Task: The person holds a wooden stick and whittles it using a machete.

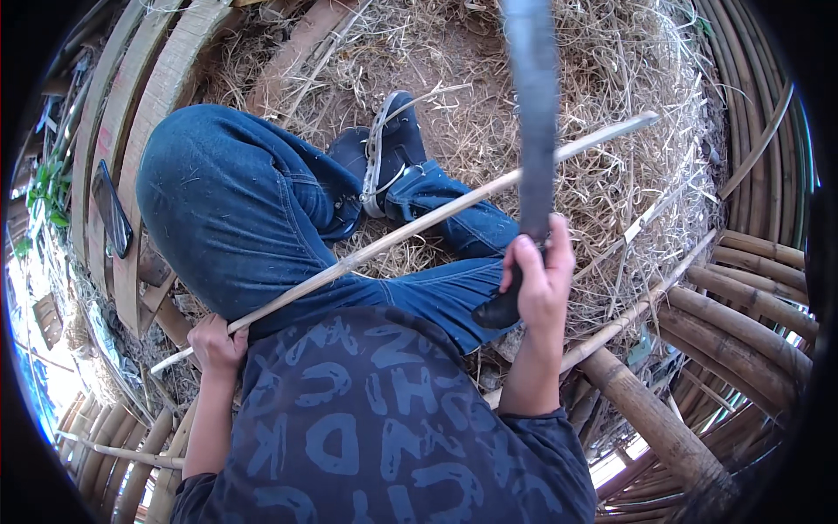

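My left hand (218,342) is closed round the near end of a long, pale, slender bamboo stick (419,224). The stick slants over my bent legs from lower left to upper right, its short tail poking out past my fist. In my right hand (545,278) is the black handle of a machete (535,113), fingers wrapped round it. Its dark, broad blade points away from me and looks blurred toward the tip. The blade passes in front of the stick in this view; whether they touch, I cannot tell.
Dry shavings (611,52) litter the dirt ground ahead. Wooden planks (131,113) run along the left, with a dark phone (112,210) lying on them. Bamboo poles (742,297) form a barrier at the right. My shoes (397,131) are crossed in front.
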`<state>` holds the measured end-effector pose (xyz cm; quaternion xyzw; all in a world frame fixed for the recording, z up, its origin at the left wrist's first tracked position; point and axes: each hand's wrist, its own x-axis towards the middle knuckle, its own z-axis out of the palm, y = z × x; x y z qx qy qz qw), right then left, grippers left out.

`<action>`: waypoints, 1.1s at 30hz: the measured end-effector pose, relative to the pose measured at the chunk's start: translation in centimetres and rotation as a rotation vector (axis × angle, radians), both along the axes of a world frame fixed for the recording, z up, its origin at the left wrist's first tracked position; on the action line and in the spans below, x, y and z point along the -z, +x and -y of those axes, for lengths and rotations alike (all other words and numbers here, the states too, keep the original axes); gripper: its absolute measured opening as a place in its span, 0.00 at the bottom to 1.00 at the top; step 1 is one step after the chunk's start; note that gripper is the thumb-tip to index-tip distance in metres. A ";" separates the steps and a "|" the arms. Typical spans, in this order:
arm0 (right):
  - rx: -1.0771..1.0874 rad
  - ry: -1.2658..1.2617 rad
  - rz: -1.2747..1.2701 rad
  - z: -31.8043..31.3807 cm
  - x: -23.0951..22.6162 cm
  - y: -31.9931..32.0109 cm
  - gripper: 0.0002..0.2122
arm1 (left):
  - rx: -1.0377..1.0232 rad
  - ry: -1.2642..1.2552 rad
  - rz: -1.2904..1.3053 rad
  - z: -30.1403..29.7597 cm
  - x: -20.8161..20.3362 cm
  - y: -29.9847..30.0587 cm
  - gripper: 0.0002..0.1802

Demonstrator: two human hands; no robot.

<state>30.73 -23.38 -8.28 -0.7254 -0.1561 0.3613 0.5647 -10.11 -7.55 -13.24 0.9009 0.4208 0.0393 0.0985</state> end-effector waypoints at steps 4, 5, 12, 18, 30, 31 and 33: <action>0.065 -0.071 0.063 -0.7 0.2 -0.6 0.07 | 0.009 -0.030 0.005 -0.1 -0.3 0.2 0.34; -0.007 -0.140 0.027 -0.6 0.2 -1.2 0.08 | 0.002 -0.023 -0.010 -0.1 -0.4 0.2 0.34; -0.029 -0.041 0.006 -0.2 -0.1 -1.0 0.08 | -0.008 -0.040 -0.005 0.0 -0.3 0.1 0.34; -0.228 -0.144 0.101 0.8 2.4 -3.4 0.08 | -0.009 -0.046 0.000 -0.2 -0.9 1.0 0.34; -0.288 -0.163 0.121 0.8 2.5 -4.2 0.12 | -0.040 -0.048 -0.014 0.2 -0.8 0.7 0.33; -0.276 -0.145 0.148 0.7 1.9 -3.6 0.10 | -0.042 -0.050 -0.021 0.3 -0.7 0.5 0.33; -0.133 -0.049 0.025 -0.4 0.3 -3.1 0.08 | -0.051 -0.047 -0.004 0.4 -0.5 0.6 0.33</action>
